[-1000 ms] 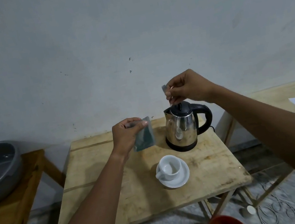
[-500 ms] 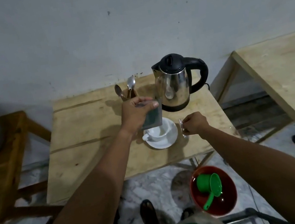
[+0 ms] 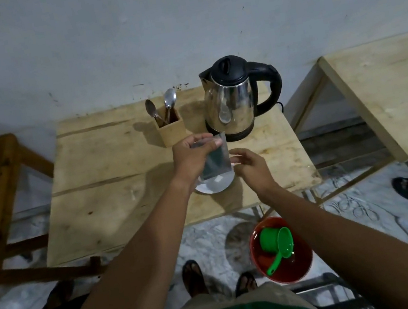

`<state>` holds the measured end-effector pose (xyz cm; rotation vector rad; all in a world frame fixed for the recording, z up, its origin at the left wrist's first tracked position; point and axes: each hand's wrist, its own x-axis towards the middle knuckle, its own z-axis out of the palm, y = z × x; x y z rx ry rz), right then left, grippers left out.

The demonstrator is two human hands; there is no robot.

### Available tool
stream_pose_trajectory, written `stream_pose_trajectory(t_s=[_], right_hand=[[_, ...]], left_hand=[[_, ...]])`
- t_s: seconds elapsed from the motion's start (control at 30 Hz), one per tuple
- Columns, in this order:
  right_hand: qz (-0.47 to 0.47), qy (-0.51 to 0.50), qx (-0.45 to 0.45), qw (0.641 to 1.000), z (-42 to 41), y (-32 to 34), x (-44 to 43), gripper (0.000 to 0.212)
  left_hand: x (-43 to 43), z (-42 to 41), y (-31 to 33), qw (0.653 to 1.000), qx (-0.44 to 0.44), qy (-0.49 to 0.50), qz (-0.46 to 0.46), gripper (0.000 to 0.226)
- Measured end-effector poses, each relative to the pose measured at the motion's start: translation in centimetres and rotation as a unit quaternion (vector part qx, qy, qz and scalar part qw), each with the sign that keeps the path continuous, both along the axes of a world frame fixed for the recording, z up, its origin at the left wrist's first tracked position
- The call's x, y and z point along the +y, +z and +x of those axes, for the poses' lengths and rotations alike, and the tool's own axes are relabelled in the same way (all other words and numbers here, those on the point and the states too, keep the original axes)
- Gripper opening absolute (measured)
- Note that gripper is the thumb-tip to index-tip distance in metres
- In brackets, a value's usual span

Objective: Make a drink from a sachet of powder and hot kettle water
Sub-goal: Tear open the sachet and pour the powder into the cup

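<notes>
While our left hand (image 3: pixel 193 156) pinches the dark foil sachet (image 3: pixel 216 159) by its top, long axis hanging straight down over the white saucer (image 3: pixel 212 186), our right hand (image 3: pixel 250 166), fingers loosely curled and gripping nothing, sits nearer the steel kettle (image 3: pixel 231 100) beyond

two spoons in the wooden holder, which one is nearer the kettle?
The brighter spoon, the right one of the two in the holder, stands closer to the kettle. The darker spoon leans at the holder's far-left side.
</notes>
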<state>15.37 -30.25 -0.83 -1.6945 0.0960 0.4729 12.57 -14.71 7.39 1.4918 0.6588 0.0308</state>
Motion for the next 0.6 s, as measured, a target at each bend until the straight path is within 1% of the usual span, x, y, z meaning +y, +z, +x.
stream_pose_trajectory(t_s=[0.07, 0.1, 0.17, 0.23, 0.27, 0.37, 0.47, 0.53, 0.6], right_hand=[[0.11, 0.003, 0.069, 0.992, -0.9, 0.9, 0.7, 0.04], [0.157, 0.003, 0.098, 0.983, -1.4, 1.2, 0.8, 0.037], [0.26, -0.001, 0.152, 0.954, -1.9, 1.5, 0.9, 0.024], [0.351, -0.015, 0.196, 0.916, -2.6, 1.3, 0.1, 0.02], [0.378, -0.028, 0.208, 0.902, -2.6, 1.3, 0.0, 0.018], [0.386, -0.067, 0.225, 0.892, -2.9, 1.2, -0.4, 0.01], [0.377, -0.073, 0.238, 0.892, -3.1, 1.0, -0.9, 0.013], [0.365, -0.07, 0.235, 0.898, -2.9, 0.8, -1.2, 0.017], [0.341, -0.077, 0.219, 0.911, -2.6, 1.0, -1.4, 0.016]], left_hand=[[-1.0, 0.3, 0.4, 0.999, 0.0, 0.023, -0.031, 0.016], [-1.5, 0.4, 0.7, 0.998, -0.004, 0.037, -0.051, 0.016], [-2.1, 0.7, 0.7, 0.993, -0.022, 0.058, -0.098, 0.016], [-3.1, 0.3, 0.7, 0.988, -0.043, 0.062, -0.134, 0.015], [-3.1, 0.2, 0.5, 0.988, -0.047, 0.062, -0.136, 0.015], [-3.1, -0.5, 0.2, 0.993, -0.051, 0.051, -0.095, 0.02], [-2.8, -1.1, -0.4, 0.997, -0.056, 0.032, -0.05, 0.024], [-2.3, -1.6, -0.7, 0.998, -0.057, 0.015, -0.029, 0.028], [-1.4, -2.1, -1.1, 0.999, -0.049, 0.006, -0.004, 0.038]])
